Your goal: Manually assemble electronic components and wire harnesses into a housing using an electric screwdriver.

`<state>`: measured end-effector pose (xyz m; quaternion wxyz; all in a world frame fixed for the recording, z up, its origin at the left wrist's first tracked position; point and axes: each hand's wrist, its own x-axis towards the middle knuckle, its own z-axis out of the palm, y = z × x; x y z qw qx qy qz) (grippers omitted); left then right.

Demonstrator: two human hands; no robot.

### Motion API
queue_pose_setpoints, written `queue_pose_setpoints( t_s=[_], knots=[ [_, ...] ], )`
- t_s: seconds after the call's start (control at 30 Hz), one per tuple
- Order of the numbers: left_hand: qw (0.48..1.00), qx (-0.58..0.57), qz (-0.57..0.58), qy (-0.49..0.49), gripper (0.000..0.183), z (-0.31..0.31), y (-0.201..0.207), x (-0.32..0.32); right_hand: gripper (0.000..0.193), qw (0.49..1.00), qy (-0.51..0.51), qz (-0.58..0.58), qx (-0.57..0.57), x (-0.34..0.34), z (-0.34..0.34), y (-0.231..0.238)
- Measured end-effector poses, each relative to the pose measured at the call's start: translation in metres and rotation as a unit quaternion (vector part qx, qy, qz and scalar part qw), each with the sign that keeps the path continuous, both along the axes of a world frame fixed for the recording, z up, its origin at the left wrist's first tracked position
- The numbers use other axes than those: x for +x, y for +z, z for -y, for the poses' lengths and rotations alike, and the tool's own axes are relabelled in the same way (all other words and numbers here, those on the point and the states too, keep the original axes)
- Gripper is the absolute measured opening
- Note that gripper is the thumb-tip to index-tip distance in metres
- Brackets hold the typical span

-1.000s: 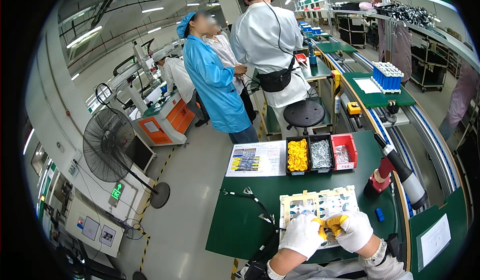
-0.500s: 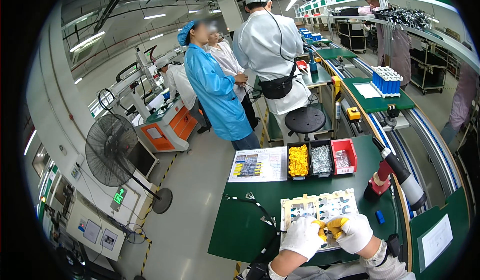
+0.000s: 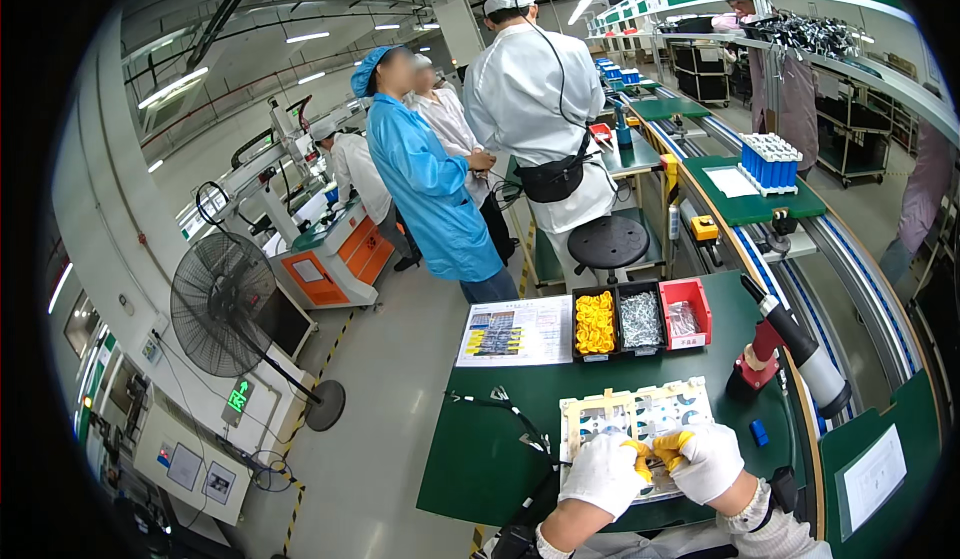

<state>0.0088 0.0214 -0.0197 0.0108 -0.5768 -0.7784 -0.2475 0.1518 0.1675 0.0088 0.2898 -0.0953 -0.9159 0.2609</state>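
Note:
My left hand (image 3: 605, 473) and my right hand (image 3: 705, 464), in white gloves with yellow fingertips, meet over the near part of a cream-framed battery pack (image 3: 593, 406) with metal strips and round blue spots. Both hands are closed, their fingertips pinched close together. Whatever lies between them is too small or hidden to make out. Black leads (image 3: 523, 418) with bare metal ends lie on the green mat just left of the pack, running toward my left hand. My fingers and gloves cover the pack's near edge.
Beyond the pack stand a bin of yellow parts (image 3: 595, 325), a bin of small metal parts (image 3: 641, 321) and a red bin (image 3: 686, 316). A printed sheet (image 3: 515, 332) lies left of them. A black-and-white tool (image 3: 800, 349) in a red holder and a small blue piece (image 3: 759, 432) are at right.
My hands stay pinched at nearly the same spot over the pack. The whole view has shifted very slightly; the person in blue has turned a little.

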Motion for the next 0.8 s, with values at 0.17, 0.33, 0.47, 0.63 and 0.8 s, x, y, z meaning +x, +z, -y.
queue_pose_setpoints(
  t_s=[0.17, 0.33, 0.47, 0.63, 0.8],
  knots=[
    [1.000, -0.006, 0.018, 0.003, 0.021, -0.002, 0.002, 0.000, 0.014, 0.994, -0.066, -0.006, -0.092, -0.003, 0.003, -0.004],
    [1.000, 0.017, -0.001, 0.003, 0.020, 0.002, -0.001, 0.000, 0.014, 0.999, -0.010, 0.023, -0.032, -0.001, 0.003, 0.000],
    [1.000, 0.019, 0.001, 0.005, 0.020, 0.001, -0.006, 0.000, 0.013, 0.999, -0.003, 0.038, -0.030, -0.001, 0.003, 0.001],
    [0.999, 0.039, 0.004, 0.001, 0.021, 0.001, -0.001, 0.001, 0.012, 0.995, -0.005, 0.048, -0.087, -0.001, 0.003, 0.003],
    [0.999, 0.032, 0.011, -0.012, 0.020, 0.000, 0.004, 0.000, 0.012, 0.992, -0.016, 0.036, -0.123, -0.003, -0.001, -0.007]
  ],
)
